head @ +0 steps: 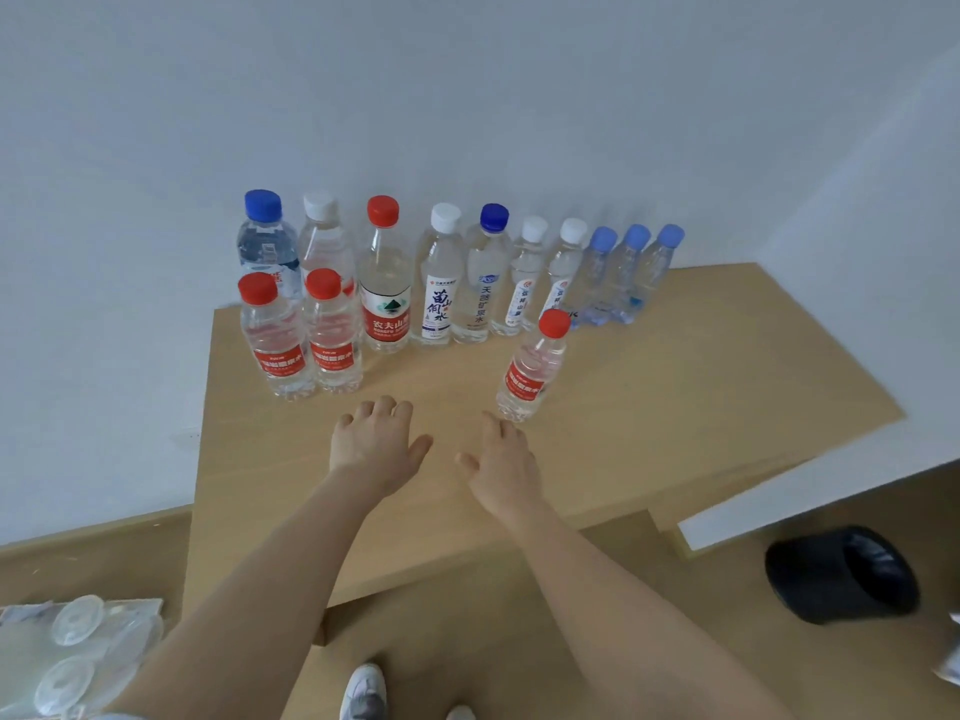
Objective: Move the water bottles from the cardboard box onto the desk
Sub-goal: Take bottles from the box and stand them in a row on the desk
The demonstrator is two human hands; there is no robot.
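We look down at a pale wood desk pushed against a plain white wall, which meets a second white wall in a corner at the right. Soft, even light falls on both. Below, the floor is light brown wood. A black bin lies tilted on it at the right, and clear plastic packaging sits at the lower left

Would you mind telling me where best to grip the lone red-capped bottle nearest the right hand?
Probably around its labelled middle, from the near side with the right hand. The red-capped bottle stands upright and apart from the row, so its near side is unobstructed.
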